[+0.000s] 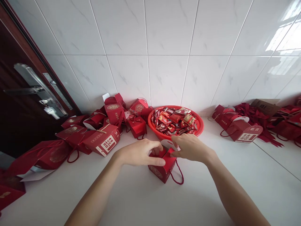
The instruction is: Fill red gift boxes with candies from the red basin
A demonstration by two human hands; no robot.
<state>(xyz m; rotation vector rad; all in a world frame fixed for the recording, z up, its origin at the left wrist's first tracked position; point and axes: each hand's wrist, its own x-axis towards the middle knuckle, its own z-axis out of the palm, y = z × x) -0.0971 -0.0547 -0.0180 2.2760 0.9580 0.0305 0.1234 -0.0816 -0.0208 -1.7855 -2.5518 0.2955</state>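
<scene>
A small red gift box stands on the white table in front of me, its top flaps partly raised. My left hand grips the box's left top edge, thumb on the near side and fingers curled over the flap. With thumb and fingers closed, my right hand holds the right flap. A dark red cord handle loops down from the box's right side onto the table. Just behind the box sits a red plastic basket full of wrapped candies. The box's inside is mostly hidden by my hands.
Several red gift boxes are piled at the left, near a dark door with keys in its lock. More boxes and red ribbons lie at the right. A white tiled wall runs along the back.
</scene>
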